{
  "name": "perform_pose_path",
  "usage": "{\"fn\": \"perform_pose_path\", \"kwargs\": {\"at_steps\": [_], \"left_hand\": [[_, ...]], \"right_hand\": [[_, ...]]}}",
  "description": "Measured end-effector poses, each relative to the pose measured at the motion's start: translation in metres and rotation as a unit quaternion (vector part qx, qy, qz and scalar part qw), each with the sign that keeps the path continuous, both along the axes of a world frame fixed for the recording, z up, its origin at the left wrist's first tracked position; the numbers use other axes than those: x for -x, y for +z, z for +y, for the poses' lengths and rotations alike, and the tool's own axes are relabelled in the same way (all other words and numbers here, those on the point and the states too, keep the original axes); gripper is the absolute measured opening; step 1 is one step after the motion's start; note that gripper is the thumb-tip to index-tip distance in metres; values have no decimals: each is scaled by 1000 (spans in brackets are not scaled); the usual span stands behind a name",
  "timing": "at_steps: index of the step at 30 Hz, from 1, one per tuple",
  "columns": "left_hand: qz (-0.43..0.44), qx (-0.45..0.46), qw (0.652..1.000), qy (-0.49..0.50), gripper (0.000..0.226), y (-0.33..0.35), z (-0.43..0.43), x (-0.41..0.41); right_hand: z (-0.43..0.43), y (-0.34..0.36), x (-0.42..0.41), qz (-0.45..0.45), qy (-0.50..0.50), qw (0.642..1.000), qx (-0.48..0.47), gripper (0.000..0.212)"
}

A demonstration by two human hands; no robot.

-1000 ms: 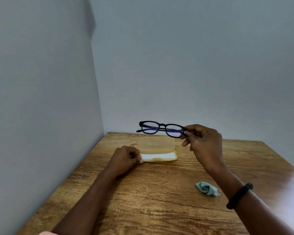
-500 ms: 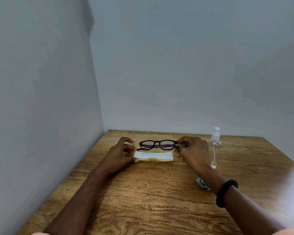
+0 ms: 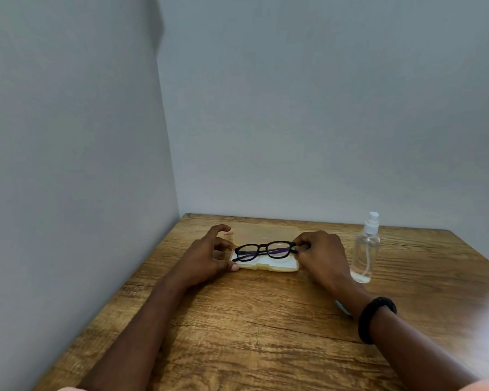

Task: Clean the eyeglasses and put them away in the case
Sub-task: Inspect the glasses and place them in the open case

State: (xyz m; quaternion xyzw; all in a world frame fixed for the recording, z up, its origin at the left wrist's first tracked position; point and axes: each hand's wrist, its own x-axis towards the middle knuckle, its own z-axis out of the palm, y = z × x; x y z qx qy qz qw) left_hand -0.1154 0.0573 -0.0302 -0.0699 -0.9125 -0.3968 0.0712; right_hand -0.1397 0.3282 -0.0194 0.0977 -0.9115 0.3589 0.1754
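Soft even light, blurred right edge

Tally: 1 pr eyeglasses; 1 case; 1 spray bottle; 2 hands, i.e. left hand + right hand; 1 blk wristband; 1 wood table; 2 walls. Poss. 1 cloth, only a sliver showing.
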Motion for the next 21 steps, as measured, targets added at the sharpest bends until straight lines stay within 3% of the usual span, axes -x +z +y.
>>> {"fn": "perform_pose_path", "kwargs": {"at_steps": [8, 11, 15, 21], "left_hand": [[6, 10, 1000, 3, 89, -1, -1, 3], [5, 11, 1000, 1, 88, -1, -2, 3], [5, 16, 1000, 3, 88, -2, -3, 4], [8, 16, 1000, 8, 87, -3, -3, 6]], "right_hand": [[-1, 8, -6, 3, 5, 972, -237, 22], [-2, 9, -7, 4, 21, 959, -283, 24], [-3, 7, -6, 10, 27, 955, -295, 25], [1, 10, -6, 1, 0, 975, -221, 22]]}}
